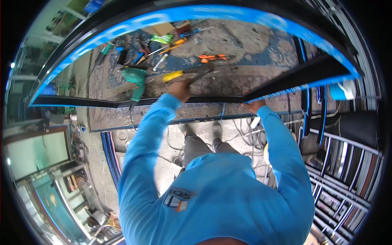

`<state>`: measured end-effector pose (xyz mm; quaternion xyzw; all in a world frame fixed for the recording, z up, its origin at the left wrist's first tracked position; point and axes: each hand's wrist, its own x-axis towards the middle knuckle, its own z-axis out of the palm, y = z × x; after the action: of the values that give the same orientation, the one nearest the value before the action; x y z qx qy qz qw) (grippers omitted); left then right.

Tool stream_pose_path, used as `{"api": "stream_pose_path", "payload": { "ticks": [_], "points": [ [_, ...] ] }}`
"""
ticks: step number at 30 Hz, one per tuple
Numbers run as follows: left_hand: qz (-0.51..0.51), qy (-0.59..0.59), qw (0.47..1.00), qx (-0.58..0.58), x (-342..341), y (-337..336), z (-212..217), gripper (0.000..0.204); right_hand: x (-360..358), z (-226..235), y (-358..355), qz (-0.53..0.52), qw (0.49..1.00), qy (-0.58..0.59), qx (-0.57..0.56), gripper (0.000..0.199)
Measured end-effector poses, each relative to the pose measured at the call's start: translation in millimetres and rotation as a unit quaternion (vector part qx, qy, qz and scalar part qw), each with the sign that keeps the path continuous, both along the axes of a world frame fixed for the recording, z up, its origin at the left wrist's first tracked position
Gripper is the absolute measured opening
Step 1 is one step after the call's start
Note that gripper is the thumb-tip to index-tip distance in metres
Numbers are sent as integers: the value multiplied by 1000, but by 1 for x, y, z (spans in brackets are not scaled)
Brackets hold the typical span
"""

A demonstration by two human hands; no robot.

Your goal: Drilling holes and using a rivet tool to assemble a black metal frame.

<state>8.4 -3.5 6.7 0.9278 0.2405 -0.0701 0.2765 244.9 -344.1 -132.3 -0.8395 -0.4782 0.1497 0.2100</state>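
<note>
A large black frame (216,99) with blue film along its edges stands on the patterned carpet before me. My left hand (180,90) is closed above its near bar, smeared by motion. A dark, elongated thing juts from its fist toward the upper right; its kind is unclear. Right beside that hand is a yellow handle (173,76). My right hand (255,106) grips the frame at the near right corner, its fingers partly hidden. A green power drill (134,81) lies inside the frame, left of my left hand.
Orange-handled pliers (213,58), screwdrivers (173,45) and other tools lie on the carpet (159,87). Cables (241,132) run over the floor around my feet. Metal profiles (343,179) are stacked at the right; glazed panels (41,153) stand at the left.
</note>
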Motion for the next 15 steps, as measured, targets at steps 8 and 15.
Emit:
{"api": "stream_pose_path", "payload": {
  "ticks": [8, 15],
  "points": [
    [294, -17, 928, 228, -31, 122, -67, 82, -13, 17, 13, -47, 996, 63, -41, 53],
    [413, 120, 900, 75, -89, 228, -125, 156, -11, -1, 1, -62, 996, 62, -21, 54]
  ]
}}
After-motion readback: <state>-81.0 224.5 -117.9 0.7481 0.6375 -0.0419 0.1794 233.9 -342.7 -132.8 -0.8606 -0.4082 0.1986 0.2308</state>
